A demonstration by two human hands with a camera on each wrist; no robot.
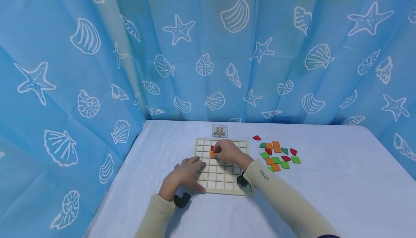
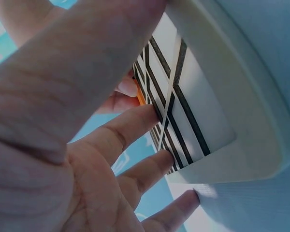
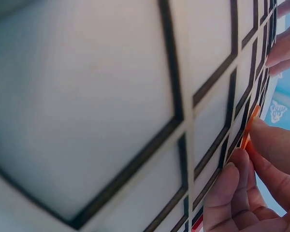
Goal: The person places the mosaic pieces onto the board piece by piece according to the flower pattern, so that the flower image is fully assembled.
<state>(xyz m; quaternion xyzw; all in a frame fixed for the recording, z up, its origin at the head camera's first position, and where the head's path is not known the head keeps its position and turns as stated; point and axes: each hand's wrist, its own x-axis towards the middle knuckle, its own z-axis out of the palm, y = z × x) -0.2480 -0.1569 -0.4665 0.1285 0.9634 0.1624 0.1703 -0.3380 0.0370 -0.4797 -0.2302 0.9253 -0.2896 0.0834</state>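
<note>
A wooden grid board point(image 1: 224, 191) with white square cells lies on the table in front of me. My right hand point(image 1: 229, 152) is over its upper part and pinches an orange square tile point(image 3: 254, 112) between thumb and fingers, with the tile tilted against the grid. Just beyond, a red piece point(image 1: 212, 147) shows on the board, partly covered by the hand. My left hand point(image 1: 186, 173) rests at the board's left side, fingers spread. Its thumb is at the near edge, and fingertips point(image 2: 165, 157) touch the grid in the left wrist view.
Right of the board lie loose red, green and orange pieces point(image 1: 276, 159), some overlapping. A small card with a coloured pattern on a grid point(image 1: 219, 130) sits beyond the far edge. White cloth point(image 1: 341, 173) covers the table, and a blue shell-print curtain point(image 1: 201, 43) hangs behind it.
</note>
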